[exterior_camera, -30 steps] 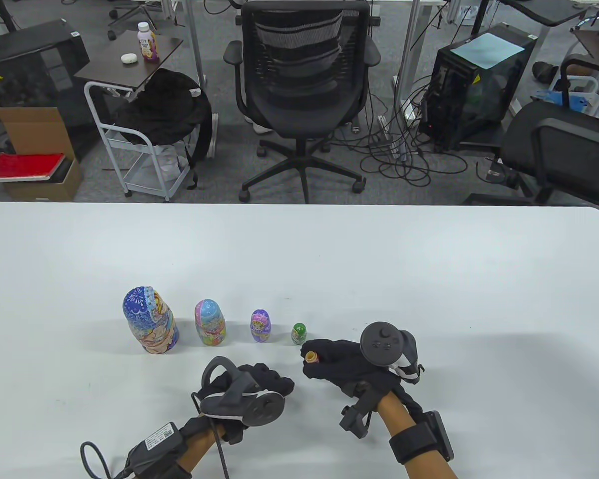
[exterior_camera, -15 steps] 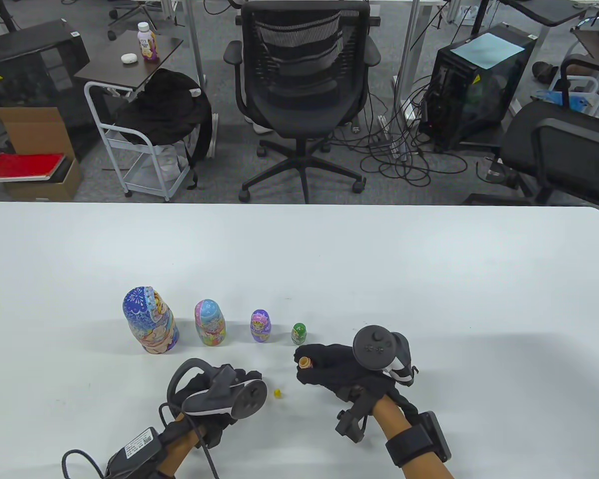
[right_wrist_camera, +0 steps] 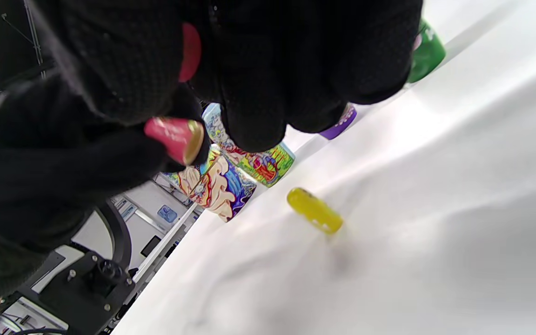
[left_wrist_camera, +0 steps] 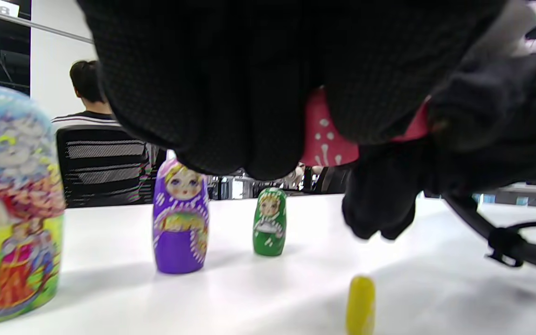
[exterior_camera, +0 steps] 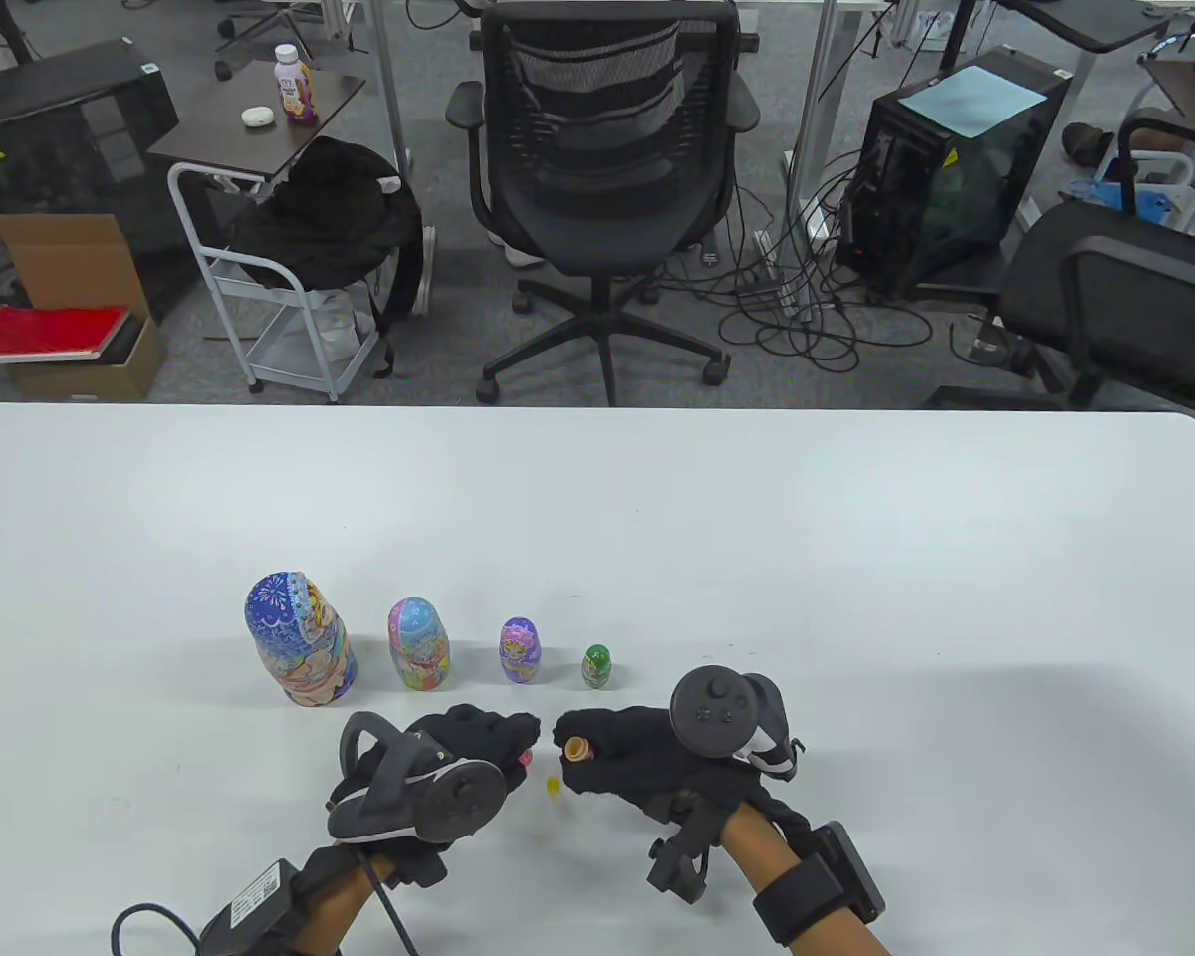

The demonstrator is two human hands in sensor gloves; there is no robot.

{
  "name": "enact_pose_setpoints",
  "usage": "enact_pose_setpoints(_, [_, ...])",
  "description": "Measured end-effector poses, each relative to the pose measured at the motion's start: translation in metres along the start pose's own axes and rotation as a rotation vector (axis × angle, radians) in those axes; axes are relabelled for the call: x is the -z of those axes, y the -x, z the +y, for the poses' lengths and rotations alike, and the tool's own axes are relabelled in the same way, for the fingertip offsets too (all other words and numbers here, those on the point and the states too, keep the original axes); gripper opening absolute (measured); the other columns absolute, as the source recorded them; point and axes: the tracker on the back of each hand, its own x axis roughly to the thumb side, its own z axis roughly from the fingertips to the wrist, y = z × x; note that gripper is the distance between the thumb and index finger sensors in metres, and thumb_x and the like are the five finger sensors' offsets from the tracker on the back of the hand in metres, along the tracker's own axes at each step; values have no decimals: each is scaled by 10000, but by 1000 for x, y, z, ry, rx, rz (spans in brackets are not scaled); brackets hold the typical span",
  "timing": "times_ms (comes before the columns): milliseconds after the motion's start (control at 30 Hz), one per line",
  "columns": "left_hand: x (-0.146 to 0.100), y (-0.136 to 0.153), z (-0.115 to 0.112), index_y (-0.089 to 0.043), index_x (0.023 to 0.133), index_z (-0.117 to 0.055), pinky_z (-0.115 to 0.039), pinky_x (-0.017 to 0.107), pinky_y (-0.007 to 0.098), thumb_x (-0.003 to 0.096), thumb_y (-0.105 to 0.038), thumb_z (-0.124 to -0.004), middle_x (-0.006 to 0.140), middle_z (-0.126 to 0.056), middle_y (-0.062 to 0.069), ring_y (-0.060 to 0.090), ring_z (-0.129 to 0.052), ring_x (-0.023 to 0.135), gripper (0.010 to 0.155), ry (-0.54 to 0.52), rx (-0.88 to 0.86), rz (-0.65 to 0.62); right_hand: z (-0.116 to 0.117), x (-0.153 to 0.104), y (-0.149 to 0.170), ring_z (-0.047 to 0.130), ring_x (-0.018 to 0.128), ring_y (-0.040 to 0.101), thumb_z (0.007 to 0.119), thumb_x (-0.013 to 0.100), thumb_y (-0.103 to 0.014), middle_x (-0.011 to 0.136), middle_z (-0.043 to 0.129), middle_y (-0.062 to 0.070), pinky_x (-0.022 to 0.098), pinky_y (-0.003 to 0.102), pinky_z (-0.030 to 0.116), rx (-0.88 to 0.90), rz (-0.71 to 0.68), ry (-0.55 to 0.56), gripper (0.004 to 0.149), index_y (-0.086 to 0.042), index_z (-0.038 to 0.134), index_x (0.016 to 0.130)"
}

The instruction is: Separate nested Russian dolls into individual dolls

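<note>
Both hands have drawn closer together over the last half second, the left hand (exterior_camera: 478, 742) moving up and rightward, the right hand (exterior_camera: 622, 757) sliding left, so they now nearly meet above the tiny yellow doll (exterior_camera: 554, 787).

On the white counter (exterior_camera: 856, 558), from the left, four closed dolls stand upright in a row, well apart from one another: the big blue doll (exterior_camera: 299, 652), the pink-and-blue doll (exterior_camera: 419, 644), the purple doll (exterior_camera: 520, 650) and the green doll (exterior_camera: 597, 666).

Nearer the front edge, the left hand's fingers (left_wrist_camera: 249, 93) are curled together around a pink doll half with white dots (left_wrist_camera: 326, 135), which peeks out between them. Just right of it and lower, the tiny yellow doll sits alone on the counter, touching neither hand; in the right wrist view (right_wrist_camera: 314, 216) it looks tipped, though that camera is itself tilted. Right again, the right hand's fingers (right_wrist_camera: 258, 93) pinch the other pink half (exterior_camera: 578, 747), its tan open rim facing the left hand.
</note>
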Motion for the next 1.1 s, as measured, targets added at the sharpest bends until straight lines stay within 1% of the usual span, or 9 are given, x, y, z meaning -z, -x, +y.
enact_pose_setpoints(100, [-1, -2, 5, -221, 956, -801, -899, 543, 376, 509, -415, -835, 824, -993, 2, 254, -1023, 718, 488, -41, -27, -15, 7, 1, -4, 933, 767, 370, 896, 409, -408, 767, 1019, 138, 560, 479, 811, -9, -10, -23, 621, -86, 796, 931])
enact_pose_setpoints(267, [-2, -4, 6, -222, 957, -801, -897, 546, 379, 512, -412, -828, 824, -992, 3, 254, -1020, 722, 485, -59, -67, -37, 15, 2, -10, 936, 763, 371, 898, 407, -404, 765, 1019, 142, 559, 480, 811, -32, -25, -55, 625, -73, 794, 927])
enact_pose_setpoints(467, [-3, -4, 5, -221, 958, -801, -894, 549, 383, 517, -403, -819, 827, -990, 6, 260, -1018, 726, 478, -69, -92, -50, 16, 2, -11, 944, 755, 368, 897, 409, -398, 757, 1023, 145, 553, 478, 817, -46, -28, -49, 627, -54, 792, 922])
enact_pose_setpoints(533, [-3, -4, 6, -225, 957, -803, -896, 546, 382, 516, -405, -818, 824, -993, 5, 259, -1020, 722, 476, -94, -82, -51, 16, 2, -11, 946, 753, 365, 898, 409, -395, 756, 1024, 144, 552, 477, 819, -55, -26, -44, 631, -49, 789, 924])
enact_pose_setpoints(600, [-4, -3, 6, -225, 959, -800, -897, 546, 379, 518, -407, -814, 825, -992, 1, 256, -1020, 724, 477, -90, -82, -47, 16, 2, -11, 945, 755, 364, 897, 410, -394, 757, 1024, 144, 552, 476, 819, -65, -23, -46, 627, -51, 790, 923])
enact_pose_setpoints(667, [-4, -4, 7, -226, 959, -800, -898, 546, 378, 518, -407, -813, 825, -992, 2, 255, -1021, 723, 477, -108, -103, -53, 16, 2, -11, 946, 753, 364, 897, 409, -394, 755, 1025, 144, 550, 476, 820, -73, -23, -42, 629, -50, 789, 924])
enact_pose_setpoints(733, [-3, -6, 4, -224, 960, -799, -896, 547, 380, 519, -405, -812, 827, -991, 3, 258, -1019, 725, 477, -85, -130, -68, 15, 2, -12, 949, 750, 364, 897, 410, -392, 756, 1024, 144, 550, 475, 821, -68, -25, -41, 628, -47, 789, 923])
enact_pose_setpoints(1100, [-4, -8, 2, -213, 962, -795, -896, 544, 382, 523, -396, -806, 829, -988, 12, 264, -1018, 723, 475, -87, -166, -85, 16, 1, -12, 955, 750, 354, 905, 408, -372, 756, 1025, 137, 546, 465, 834, -57, -21, -39, 637, -32, 773, 931])
